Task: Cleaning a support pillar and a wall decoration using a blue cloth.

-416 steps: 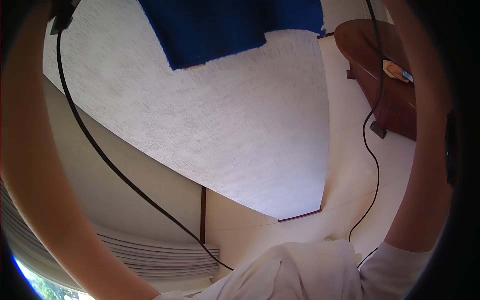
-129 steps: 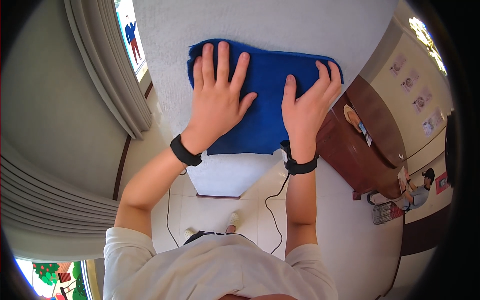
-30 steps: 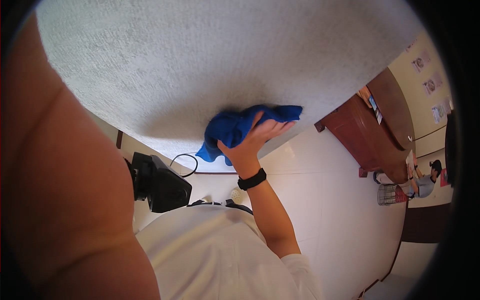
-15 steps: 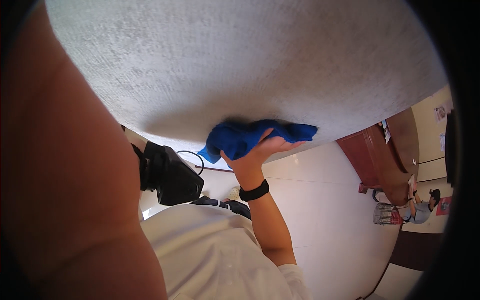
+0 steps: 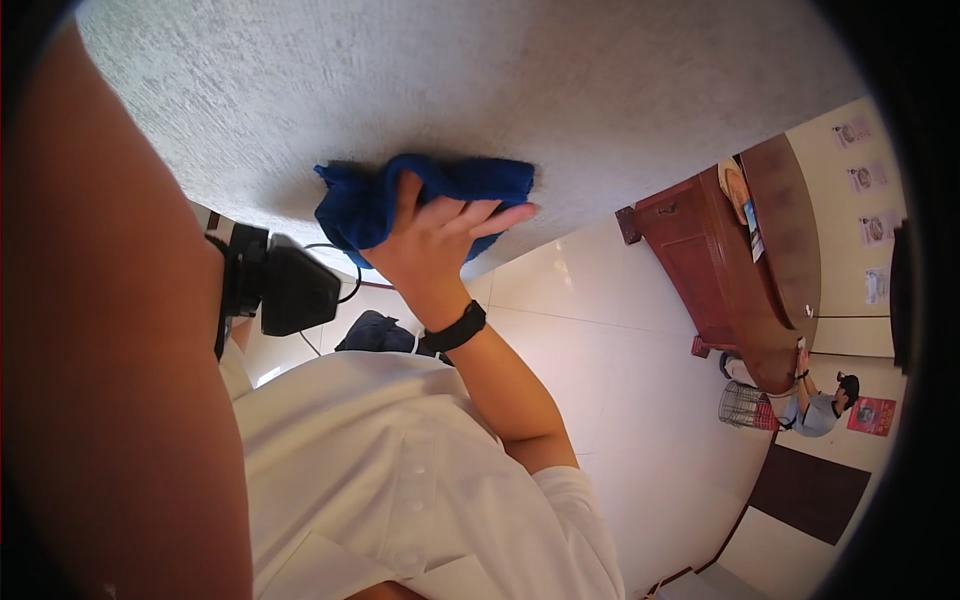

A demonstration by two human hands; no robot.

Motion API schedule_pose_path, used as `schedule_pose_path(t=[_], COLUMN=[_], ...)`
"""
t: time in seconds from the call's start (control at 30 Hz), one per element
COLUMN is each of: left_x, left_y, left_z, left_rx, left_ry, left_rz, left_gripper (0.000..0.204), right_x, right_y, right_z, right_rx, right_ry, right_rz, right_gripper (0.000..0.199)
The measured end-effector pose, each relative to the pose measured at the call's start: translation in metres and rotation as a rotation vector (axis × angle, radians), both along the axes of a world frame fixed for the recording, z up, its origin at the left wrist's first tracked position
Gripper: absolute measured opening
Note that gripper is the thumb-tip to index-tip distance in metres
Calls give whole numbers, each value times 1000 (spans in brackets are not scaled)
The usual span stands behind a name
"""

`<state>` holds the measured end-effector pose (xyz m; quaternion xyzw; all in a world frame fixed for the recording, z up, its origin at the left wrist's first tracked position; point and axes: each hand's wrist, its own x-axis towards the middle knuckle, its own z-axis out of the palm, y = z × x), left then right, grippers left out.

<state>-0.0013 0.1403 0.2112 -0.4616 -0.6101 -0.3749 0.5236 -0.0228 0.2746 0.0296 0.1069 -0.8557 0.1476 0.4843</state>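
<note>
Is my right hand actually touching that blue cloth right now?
Touching. The head view shows it plainly: the right hand lies against the blue cloth, its fingers among the bunched folds with no gap.

Bunched blue cloth (image 5: 455,180) touches the pale surface (image 5: 600,80).

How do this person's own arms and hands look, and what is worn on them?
The right hand wears no glove, just a black wristband; its arm has a short white sleeve. Beside the left arm shows an angular black box on a black strap, with a thin dark cable. The left hand is out of view.
</note>
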Motion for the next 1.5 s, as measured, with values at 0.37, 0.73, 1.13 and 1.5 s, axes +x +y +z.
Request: schedule_pose_path(t=[0.37,0.73,1.13,1.5], left_x=[6,-2,16,5], left_y=[-8,-10,-8,-22], left_z=[-67,-133,-157,-154], left_rx=[7,-455,231,273], left_ry=[-551,-1328,-1507,-1711], left_rz=[-527,-217,-64,-488], left_gripper=[29,8,19,51], right_x=[-25,-28,-19,-18], right_y=[0,4,28,33], right_z=[-6,-24,-17,-21], right_rx=[53,32,-80,0], right_ry=[39,83,124,146], right_rz=[3,38,117,63], right_gripper=[50,39,34,30])
